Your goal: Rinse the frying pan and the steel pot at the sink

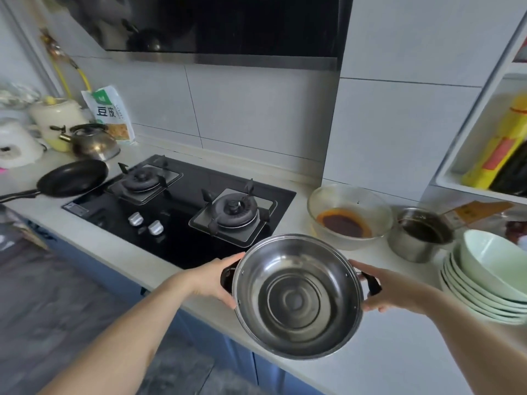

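Item: pot (296, 297), lower centre of frame, carried by both handles.
We grip it with left hand (216, 277) and right hand (385, 289), each clamped on a side handle; pan (72, 178) waits at left on the counter (385, 352). No sink shows; we judge it best kept level and clear of the plates (482, 295).

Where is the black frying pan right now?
In the head view the frying pan lies on the counter at far left, just left of the stove and in front of the kettle.
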`<state>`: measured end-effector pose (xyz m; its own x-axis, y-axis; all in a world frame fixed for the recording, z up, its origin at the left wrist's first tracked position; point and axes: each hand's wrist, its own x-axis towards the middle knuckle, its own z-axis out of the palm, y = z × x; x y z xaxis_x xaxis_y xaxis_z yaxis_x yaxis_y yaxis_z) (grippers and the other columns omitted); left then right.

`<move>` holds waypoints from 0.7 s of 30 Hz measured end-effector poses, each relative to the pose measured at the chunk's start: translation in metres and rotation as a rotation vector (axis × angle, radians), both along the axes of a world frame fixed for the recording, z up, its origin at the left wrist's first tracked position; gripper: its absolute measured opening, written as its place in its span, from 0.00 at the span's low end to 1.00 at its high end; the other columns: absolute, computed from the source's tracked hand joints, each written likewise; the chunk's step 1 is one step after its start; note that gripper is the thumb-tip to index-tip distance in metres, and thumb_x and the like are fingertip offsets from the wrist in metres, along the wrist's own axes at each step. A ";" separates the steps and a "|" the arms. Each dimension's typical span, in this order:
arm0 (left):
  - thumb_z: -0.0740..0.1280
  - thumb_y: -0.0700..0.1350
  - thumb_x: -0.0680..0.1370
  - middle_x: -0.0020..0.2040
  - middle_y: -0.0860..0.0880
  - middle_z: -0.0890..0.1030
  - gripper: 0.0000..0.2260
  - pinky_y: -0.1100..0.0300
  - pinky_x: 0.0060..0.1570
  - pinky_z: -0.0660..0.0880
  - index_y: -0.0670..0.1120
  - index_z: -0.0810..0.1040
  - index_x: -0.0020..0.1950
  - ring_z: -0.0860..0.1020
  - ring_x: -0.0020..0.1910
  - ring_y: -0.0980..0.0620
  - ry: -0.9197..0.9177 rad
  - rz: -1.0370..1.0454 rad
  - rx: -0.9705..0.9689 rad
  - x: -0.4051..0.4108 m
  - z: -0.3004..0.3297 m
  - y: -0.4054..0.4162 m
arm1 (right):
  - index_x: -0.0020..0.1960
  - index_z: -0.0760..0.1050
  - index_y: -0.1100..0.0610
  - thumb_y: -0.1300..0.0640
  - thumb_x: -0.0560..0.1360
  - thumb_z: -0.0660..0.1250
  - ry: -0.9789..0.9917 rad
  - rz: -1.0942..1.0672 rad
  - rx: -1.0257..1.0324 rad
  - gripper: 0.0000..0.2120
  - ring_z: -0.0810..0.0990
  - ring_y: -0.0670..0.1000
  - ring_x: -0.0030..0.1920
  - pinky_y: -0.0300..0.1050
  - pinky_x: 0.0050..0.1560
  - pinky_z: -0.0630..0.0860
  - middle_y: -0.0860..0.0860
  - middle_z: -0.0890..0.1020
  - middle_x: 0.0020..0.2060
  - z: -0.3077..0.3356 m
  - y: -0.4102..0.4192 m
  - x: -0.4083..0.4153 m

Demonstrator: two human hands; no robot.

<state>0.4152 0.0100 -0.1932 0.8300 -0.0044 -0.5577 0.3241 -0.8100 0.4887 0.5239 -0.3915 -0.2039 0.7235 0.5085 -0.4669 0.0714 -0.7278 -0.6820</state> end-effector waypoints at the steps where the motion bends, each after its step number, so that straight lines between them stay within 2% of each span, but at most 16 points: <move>1: 0.82 0.54 0.58 0.76 0.46 0.58 0.55 0.45 0.73 0.62 0.78 0.47 0.71 0.58 0.76 0.47 -0.003 0.006 -0.007 0.002 -0.001 0.000 | 0.77 0.57 0.41 0.65 0.65 0.77 -0.001 0.000 0.007 0.49 0.76 0.44 0.34 0.38 0.37 0.77 0.45 0.76 0.60 -0.001 0.000 0.003; 5: 0.82 0.52 0.61 0.76 0.46 0.58 0.55 0.45 0.73 0.61 0.75 0.47 0.73 0.58 0.76 0.46 -0.010 0.016 -0.026 0.008 -0.001 -0.001 | 0.76 0.59 0.38 0.64 0.64 0.77 0.006 0.000 0.031 0.49 0.77 0.46 0.36 0.38 0.38 0.77 0.45 0.75 0.61 -0.003 0.000 0.016; 8: 0.82 0.51 0.61 0.76 0.46 0.58 0.55 0.45 0.73 0.61 0.76 0.47 0.72 0.59 0.76 0.46 -0.013 0.020 -0.039 0.008 -0.002 -0.001 | 0.74 0.61 0.38 0.63 0.63 0.77 0.016 -0.030 0.053 0.47 0.80 0.49 0.42 0.42 0.42 0.80 0.49 0.75 0.63 -0.007 0.000 0.019; 11: 0.81 0.51 0.63 0.78 0.46 0.55 0.54 0.51 0.70 0.62 0.73 0.46 0.74 0.56 0.77 0.45 -0.015 0.026 -0.056 0.006 -0.004 -0.001 | 0.75 0.61 0.42 0.63 0.66 0.77 0.019 -0.127 0.073 0.45 0.82 0.50 0.49 0.46 0.51 0.81 0.54 0.80 0.56 -0.008 0.000 0.017; 13: 0.81 0.52 0.65 0.79 0.46 0.51 0.54 0.53 0.67 0.63 0.68 0.45 0.77 0.53 0.78 0.46 -0.022 0.039 -0.062 0.002 -0.006 -0.001 | 0.75 0.61 0.42 0.58 0.64 0.79 0.006 -0.173 0.064 0.46 0.82 0.49 0.52 0.50 0.57 0.79 0.53 0.83 0.51 -0.009 -0.003 0.015; 16: 0.80 0.57 0.65 0.78 0.48 0.55 0.54 0.48 0.72 0.64 0.65 0.46 0.78 0.60 0.75 0.47 -0.071 0.099 -0.052 -0.006 -0.009 0.005 | 0.75 0.60 0.41 0.50 0.57 0.80 -0.009 -0.196 0.054 0.50 0.82 0.46 0.54 0.52 0.60 0.77 0.50 0.80 0.59 -0.008 -0.009 0.006; 18: 0.79 0.57 0.65 0.75 0.49 0.59 0.52 0.50 0.69 0.68 0.63 0.48 0.79 0.66 0.71 0.49 -0.093 0.150 -0.072 -0.015 -0.007 0.010 | 0.75 0.62 0.43 0.54 0.60 0.81 -0.022 -0.184 0.059 0.48 0.82 0.45 0.54 0.52 0.61 0.77 0.49 0.76 0.64 -0.004 -0.012 -0.002; 21: 0.76 0.56 0.70 0.75 0.51 0.62 0.47 0.57 0.65 0.70 0.56 0.51 0.80 0.65 0.71 0.52 -0.117 0.193 -0.084 -0.034 -0.005 0.020 | 0.72 0.65 0.44 0.60 0.67 0.78 -0.061 -0.166 0.048 0.39 0.80 0.47 0.55 0.49 0.59 0.76 0.50 0.77 0.63 -0.001 -0.014 -0.016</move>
